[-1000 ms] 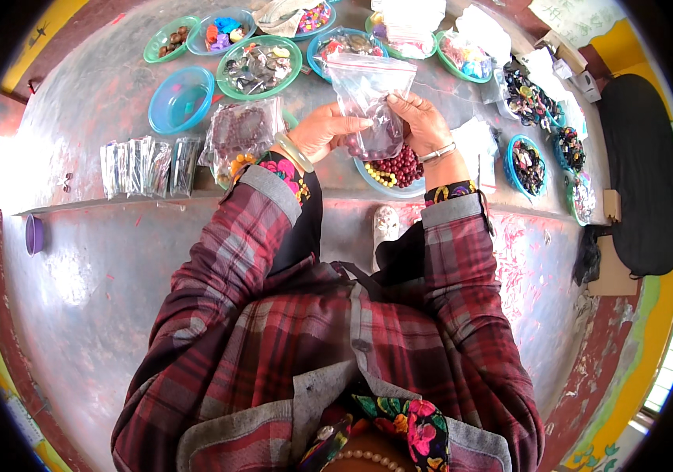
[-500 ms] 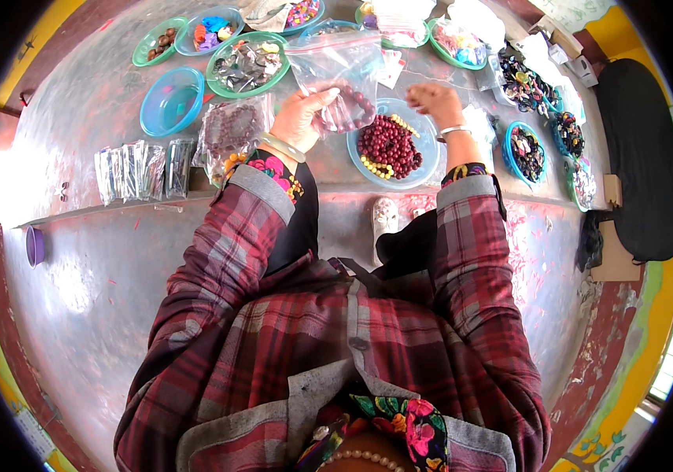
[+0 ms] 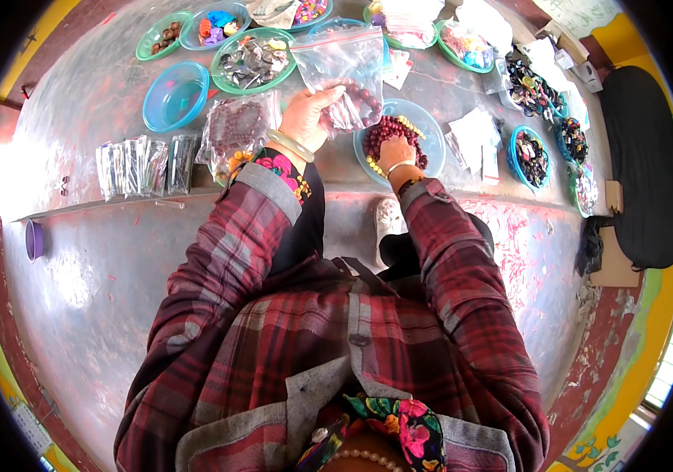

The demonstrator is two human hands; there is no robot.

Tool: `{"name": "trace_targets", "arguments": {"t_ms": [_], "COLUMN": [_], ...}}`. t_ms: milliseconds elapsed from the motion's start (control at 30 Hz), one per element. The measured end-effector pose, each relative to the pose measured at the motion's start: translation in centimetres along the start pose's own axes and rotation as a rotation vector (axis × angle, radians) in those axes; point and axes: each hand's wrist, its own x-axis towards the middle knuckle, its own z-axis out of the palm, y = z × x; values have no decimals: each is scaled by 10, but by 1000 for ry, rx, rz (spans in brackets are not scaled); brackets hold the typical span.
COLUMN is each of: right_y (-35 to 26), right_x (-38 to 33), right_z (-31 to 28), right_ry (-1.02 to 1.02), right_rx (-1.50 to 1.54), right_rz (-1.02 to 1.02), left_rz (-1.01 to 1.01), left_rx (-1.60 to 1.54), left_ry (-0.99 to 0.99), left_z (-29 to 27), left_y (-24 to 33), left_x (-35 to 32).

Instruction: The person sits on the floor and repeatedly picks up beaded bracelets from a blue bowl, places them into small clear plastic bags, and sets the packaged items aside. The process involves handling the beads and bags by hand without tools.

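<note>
My left hand (image 3: 305,119) grips a clear zip bag (image 3: 336,67) by its lower left part, thumb on top. Inside the bag lie dark red bead bracelets (image 3: 362,101). My right hand (image 3: 396,151) is down in a pale blue basin (image 3: 433,130), its fingers curled on a heap of dark red bead strings (image 3: 379,132); the fingertips are partly hidden. Some pale yellow beads (image 3: 413,126) show at the heap's edge. Left of my left hand lies another filled clear bag (image 3: 238,122) of dark red beads.
A blue bowl (image 3: 165,119) and a green bowl of metal pieces (image 3: 287,75) stand at the far left. Flat plastic packets (image 3: 133,167) lie near the platform's edge. White cards (image 3: 474,141) and a blue basket of dark items (image 3: 519,177) are to the right.
My right hand has moved down and left from above the basin onto the bead strings. My left hand keeps the bag, shifted slightly right. The white cards right of the basin are now uncovered.
</note>
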Motion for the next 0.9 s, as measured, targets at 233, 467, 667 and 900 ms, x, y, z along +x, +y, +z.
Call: {"name": "trace_targets", "arguments": {"t_ms": [233,467,667,900], "right_y": [-6,39,94,126], "right_x": [0,36,5,-73], "right_z": [-23,-45,-133,-200], "right_ry": [-29,4,123,378], "right_rx": [110,234,535,1413], "right_rz": [108,136,-21,-197], "left_rz": [-35,-125,-224,-349], "left_rx": [27,242,383,458], "left_ry": [-3,-59,-110,-70], "left_z": [-10,-7,-4,4], "left_y": [-1,-4,-9,-12], "left_x": [4,3,1,-5]}}
